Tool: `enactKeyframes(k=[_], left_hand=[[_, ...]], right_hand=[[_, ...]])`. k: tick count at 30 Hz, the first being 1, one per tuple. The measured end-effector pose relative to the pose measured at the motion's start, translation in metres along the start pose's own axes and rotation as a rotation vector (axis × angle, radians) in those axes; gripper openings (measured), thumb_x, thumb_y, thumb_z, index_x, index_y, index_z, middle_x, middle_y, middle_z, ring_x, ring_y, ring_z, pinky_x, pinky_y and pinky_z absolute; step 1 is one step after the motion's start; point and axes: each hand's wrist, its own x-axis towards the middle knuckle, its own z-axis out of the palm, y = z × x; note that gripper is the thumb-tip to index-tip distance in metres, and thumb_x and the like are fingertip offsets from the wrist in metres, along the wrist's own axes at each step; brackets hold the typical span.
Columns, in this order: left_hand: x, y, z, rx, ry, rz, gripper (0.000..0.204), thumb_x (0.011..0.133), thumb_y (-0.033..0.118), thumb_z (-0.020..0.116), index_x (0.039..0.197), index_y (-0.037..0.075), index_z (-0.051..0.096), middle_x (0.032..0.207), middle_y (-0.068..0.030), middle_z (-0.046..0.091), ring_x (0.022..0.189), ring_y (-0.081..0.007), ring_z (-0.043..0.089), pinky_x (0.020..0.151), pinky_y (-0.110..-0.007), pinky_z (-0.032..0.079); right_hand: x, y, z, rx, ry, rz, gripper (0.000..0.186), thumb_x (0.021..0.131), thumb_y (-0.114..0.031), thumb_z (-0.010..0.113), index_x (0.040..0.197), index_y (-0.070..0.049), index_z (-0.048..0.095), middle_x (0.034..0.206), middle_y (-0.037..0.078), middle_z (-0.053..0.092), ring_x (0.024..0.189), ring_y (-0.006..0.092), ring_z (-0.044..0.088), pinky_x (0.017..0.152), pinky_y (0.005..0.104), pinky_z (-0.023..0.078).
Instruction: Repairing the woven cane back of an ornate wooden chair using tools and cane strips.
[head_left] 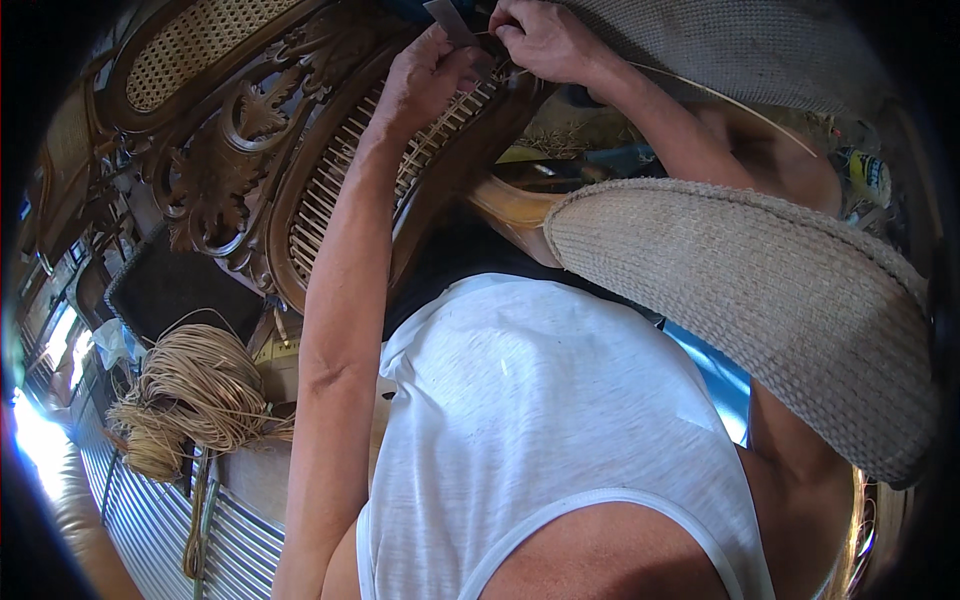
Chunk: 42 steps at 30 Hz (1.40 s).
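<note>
Near the top edge, my left hand (428, 80) is closed around a flat grey strip (450, 20), possibly a blade, with its end sticking up past the fingers. Just to its right, my right hand (555, 42) pinches a thin cane strand (722, 97). The strand's pale tail runs out behind the right wrist. Both hands are over the upper end of a carved dark wooden chair frame (285, 235). Rows of light cane strands (325, 195) span its oval opening, partly covered by my left forearm. Exactly where the pinched strand meets the frame is hard to see.
A finished woven cane panel (200, 55) is at upper left. A coil of loose cane (205, 385) lies at lower left, beside ridged metal sheeting (235, 545). A beige woven-covered chair part (740, 270) juts in at right under my right arm. Grey woven fabric (740, 45) lies behind.
</note>
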Motion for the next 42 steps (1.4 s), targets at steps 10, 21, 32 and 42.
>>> enactKeyframes(k=[10,21,32,42], left_hand=[[0.002,0.011,0.010,0.056,0.034,-0.018,0.023,0.103,0.008,0.054,0.125,0.002,0.056,0.104,-0.0086,0.070,0.086,-0.0139,0.069,0.069,-0.027,0.058],[0.011,0.001,0.013,0.014,0.047,-0.065,0.031,0.100,0.008,0.057,0.131,0.007,0.057,0.107,-0.0070,0.069,0.083,-0.0136,0.069,0.069,-0.028,0.059],[0.014,-0.011,0.009,-0.140,-0.026,-0.049,0.036,0.096,0.018,0.062,0.131,0.010,0.059,0.112,-0.0113,0.070,0.089,-0.0226,0.068,0.074,-0.037,0.056],[0.011,0.002,0.011,0.034,0.039,-0.050,0.026,0.101,0.010,0.058,0.126,0.007,0.058,0.107,-0.0055,0.070,0.084,-0.0125,0.067,0.069,-0.028,0.058]], right_hand=[[0.000,0.002,0.000,0.024,-0.018,0.003,0.025,0.094,-0.014,0.051,0.107,0.003,0.064,0.104,0.027,0.068,0.100,0.0406,0.067,0.088,0.0463,0.053],[-0.001,0.006,-0.001,-0.005,0.015,-0.035,0.024,0.093,-0.013,0.051,0.105,0.003,0.064,0.104,0.028,0.068,0.100,0.0408,0.066,0.087,0.0466,0.053],[0.000,0.003,-0.001,-0.003,-0.002,-0.012,0.024,0.093,-0.013,0.051,0.105,0.003,0.064,0.104,0.028,0.068,0.100,0.0401,0.067,0.087,0.0470,0.053],[-0.001,0.000,-0.004,0.010,-0.030,-0.001,0.025,0.093,-0.012,0.050,0.107,0.004,0.063,0.104,0.028,0.068,0.099,0.0400,0.067,0.087,0.0464,0.053]])
